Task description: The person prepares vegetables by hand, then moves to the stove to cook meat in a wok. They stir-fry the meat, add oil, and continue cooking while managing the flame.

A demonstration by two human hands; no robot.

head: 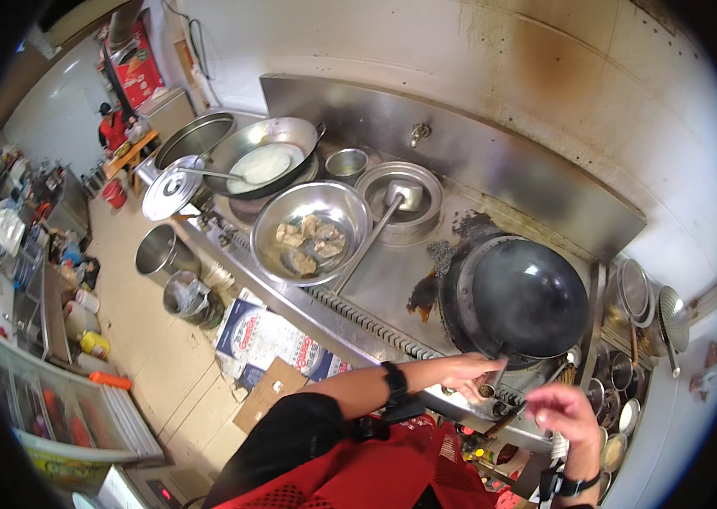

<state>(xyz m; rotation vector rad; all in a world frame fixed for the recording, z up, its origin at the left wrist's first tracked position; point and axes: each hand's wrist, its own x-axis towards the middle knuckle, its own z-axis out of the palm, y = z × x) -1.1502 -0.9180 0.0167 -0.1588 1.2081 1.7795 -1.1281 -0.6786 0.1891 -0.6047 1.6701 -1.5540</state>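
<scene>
A black wok [530,299] sits over the burner ring at the right of the steel range, with faint smoke or steam over its dark, bare-looking surface. My left hand [463,375] is at the wok's short handle [496,375] near the range's front edge, thumb and fingers on either side of it. To the right, my right hand [562,410] hovers in front of the range, fingers half curled and apart, with nothing seen in it. A ladle or scoop [567,364] lies beyond that hand, beside the wok.
Left of the wok, a long-handled wok spatula [368,245] rests across a round pot [431,210]. A steel bowl [358,251] holds several pieces of food. Farther left, another wok [304,143] contains whitish liquid. Strainers [673,312] and several seasoning containers [628,413] stand at right.
</scene>
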